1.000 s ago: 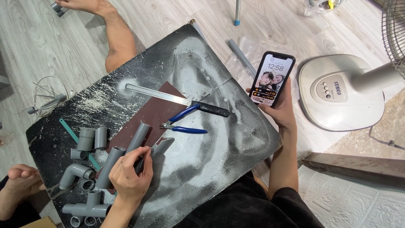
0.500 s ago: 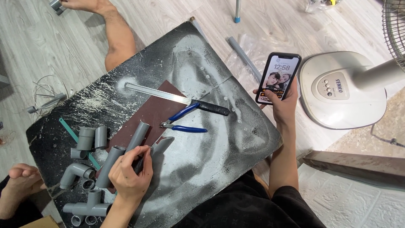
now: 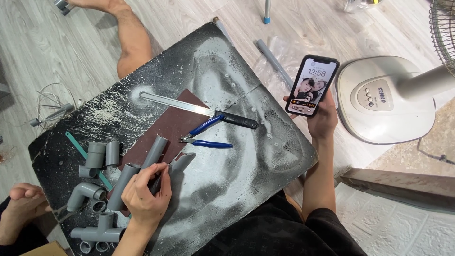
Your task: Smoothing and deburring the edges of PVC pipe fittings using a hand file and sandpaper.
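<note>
My left hand (image 3: 144, 192) grips a short cut piece of grey pipe (image 3: 181, 162) at the near left of a dark, dusty board (image 3: 246, 161). Two longer grey pipes (image 3: 154, 150) lie beside that hand on a brown sheet (image 3: 166, 124). Blue-handled pliers (image 3: 208, 137) and a long metal blade with a black handle (image 3: 189, 106) rest just beyond. To the right of the board, my right hand (image 3: 323, 121) holds a lit phone (image 3: 313, 86) upright above the floor.
Several grey pipe fittings (image 3: 97, 154), an elbow (image 3: 83, 194) and a tee (image 3: 97, 232) sit at the board's left end. A white fan base (image 3: 384, 97) stands on the right. Another person's leg (image 3: 130, 42) lies beyond the board; a bare foot (image 3: 21, 204) is at the left.
My right hand has shifted the phone slightly to the right. My left hand stays on the pipe piece in the same place.
</note>
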